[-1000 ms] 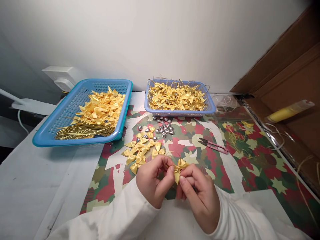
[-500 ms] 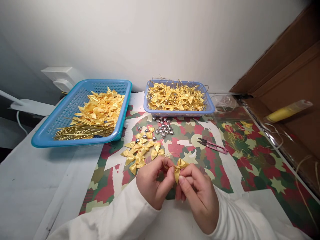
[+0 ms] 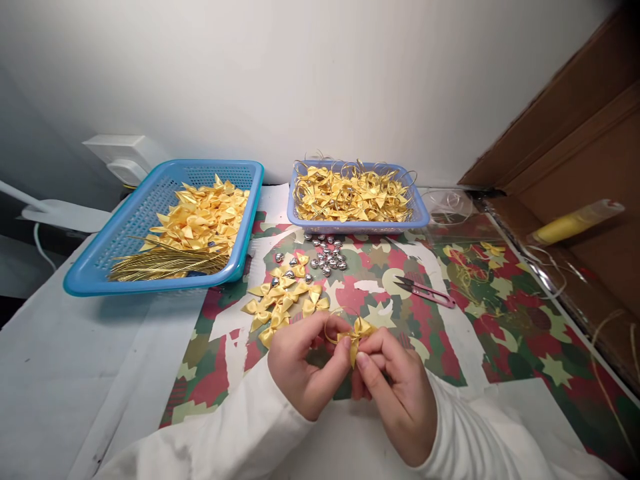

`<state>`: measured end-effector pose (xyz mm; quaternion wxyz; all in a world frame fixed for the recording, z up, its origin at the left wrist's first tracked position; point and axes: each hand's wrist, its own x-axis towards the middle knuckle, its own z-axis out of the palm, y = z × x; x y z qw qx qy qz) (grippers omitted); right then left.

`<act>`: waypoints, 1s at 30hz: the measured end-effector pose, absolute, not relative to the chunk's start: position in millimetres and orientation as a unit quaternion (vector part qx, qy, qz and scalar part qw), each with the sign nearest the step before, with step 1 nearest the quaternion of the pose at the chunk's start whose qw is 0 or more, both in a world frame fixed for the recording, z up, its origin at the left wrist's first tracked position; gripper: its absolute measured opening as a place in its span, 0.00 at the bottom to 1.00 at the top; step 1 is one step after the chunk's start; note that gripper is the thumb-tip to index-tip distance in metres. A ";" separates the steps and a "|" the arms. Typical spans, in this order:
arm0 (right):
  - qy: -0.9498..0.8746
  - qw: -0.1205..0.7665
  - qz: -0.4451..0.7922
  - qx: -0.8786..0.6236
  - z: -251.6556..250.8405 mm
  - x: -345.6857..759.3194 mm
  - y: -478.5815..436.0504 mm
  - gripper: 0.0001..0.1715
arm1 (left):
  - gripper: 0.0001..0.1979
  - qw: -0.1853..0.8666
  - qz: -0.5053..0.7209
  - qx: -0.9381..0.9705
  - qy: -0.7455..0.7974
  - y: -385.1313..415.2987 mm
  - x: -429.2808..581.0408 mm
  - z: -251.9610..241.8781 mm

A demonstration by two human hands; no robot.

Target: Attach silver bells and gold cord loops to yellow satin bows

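Observation:
Between my two hands is a yellow satin bow with a loop of gold cord rising from it. My left hand pinches the bow's left side where the cord meets it. On the other side, my right hand grips the bow's lower right part between thumb and forefinger. The knot itself is partly covered by fingertips. Just beyond my left hand lies a small pile of yellow bows. Silver jingle bells are scattered behind that pile.
A blue basket at left holds yellow bows and gold cords. A second basket at the back holds bows with cord loops. Pink thread snips lie right of centre. Cord scraps and a cardboard box are at right.
My left hand has shifted slightly left and the cord loop shows more openly beside the bow. My right hand has barely moved and still grips the bow.

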<state>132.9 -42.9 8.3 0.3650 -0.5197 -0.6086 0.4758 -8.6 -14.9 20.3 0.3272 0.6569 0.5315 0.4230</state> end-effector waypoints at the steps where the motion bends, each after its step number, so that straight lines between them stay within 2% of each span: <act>1: -0.610 0.365 0.474 -0.519 8.3 133.2 -42.9 0.10 | 0.04 0.324 0.422 0.662 0.527 -14.5 -9.1 20.4; 10: -0.615 0.359 0.470 -0.522 5.8 133.8 -42.0 0.10 | 0.06 0.279 0.420 0.693 0.516 -11.5 -12.4 19.7; 22: -0.607 0.368 0.470 -0.525 2.5 132.4 -44.9 0.11 | 0.07 0.307 0.426 0.667 0.528 -13.0 -8.6 18.7; 30: -0.589 0.374 0.489 -0.523 1.4 130.7 -45.5 0.12 | 0.07 0.250 0.397 0.693 0.547 -14.9 -6.8 19.8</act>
